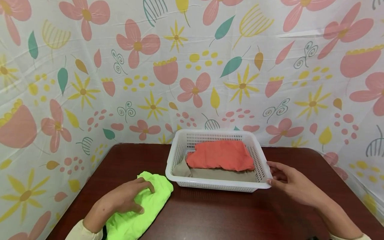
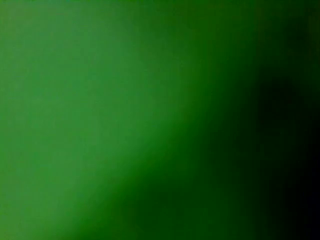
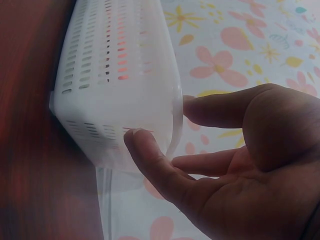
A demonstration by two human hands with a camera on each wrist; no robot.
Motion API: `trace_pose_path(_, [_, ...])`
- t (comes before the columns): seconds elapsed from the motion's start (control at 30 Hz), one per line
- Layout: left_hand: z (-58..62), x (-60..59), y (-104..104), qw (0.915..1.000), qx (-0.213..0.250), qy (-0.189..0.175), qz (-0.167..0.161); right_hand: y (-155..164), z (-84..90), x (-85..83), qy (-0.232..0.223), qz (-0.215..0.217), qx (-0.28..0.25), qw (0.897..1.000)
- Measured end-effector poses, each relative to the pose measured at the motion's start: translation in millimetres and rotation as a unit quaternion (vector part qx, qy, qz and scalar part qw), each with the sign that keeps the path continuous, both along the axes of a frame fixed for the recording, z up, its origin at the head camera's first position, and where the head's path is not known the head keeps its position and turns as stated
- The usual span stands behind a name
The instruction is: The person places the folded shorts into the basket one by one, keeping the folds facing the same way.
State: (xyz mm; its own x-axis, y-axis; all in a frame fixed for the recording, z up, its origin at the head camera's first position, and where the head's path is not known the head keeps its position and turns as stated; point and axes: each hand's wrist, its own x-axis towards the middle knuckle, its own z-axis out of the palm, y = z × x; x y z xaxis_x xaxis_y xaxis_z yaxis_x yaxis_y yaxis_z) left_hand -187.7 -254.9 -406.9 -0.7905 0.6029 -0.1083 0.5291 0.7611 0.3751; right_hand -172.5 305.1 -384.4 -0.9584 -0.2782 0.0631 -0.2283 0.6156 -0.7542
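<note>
Lime-green cloth (image 1: 141, 206) lies soft and light on the dark wooden table (image 1: 210, 213), your left hand (image 1: 126, 198) curled over its top fold. Your right hand (image 1: 289, 181), fingers loose, touches the white basket's (image 1: 217, 185) stiff corner rim; gather the cloth mid-fold.

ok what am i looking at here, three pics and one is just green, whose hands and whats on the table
These are a person's two bare hands, filmed by three cameras. The wide picture comes from a camera on the head. It shows a dark wooden table with a white plastic basket holding an orange cloth on top of a beige cloth. The left hand rests curled on a lime green cloth; its wrist camera is so close that it sees only green blur. The right hand touches the basket's corner rim, which its wrist camera shows up close; no firm grip yet.
</note>
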Motion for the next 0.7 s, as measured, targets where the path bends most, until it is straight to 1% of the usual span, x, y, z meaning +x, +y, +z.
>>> trace_pose_path(0.23, [-0.2, 3.2, 1.9, 0.9998, 0.008, 0.0, -0.019, 0.4, -1.7, 0.8, 0.01, 0.01, -0.005, 1.0])
trace_pose_path(0.5, [-1.7, 4.6, 4.7, 0.9994, 0.005, -0.013, -0.031, 1.1, -0.4, 0.0, -0.008, 0.004, -0.011, 1.0])
trace_pose_path(0.7, [-2.2, 6.3, 7.7, 0.9992, 0.003, -0.012, -0.039, 1.4, -0.1, 0.1, -0.009, 0.008, -0.013, 1.0])
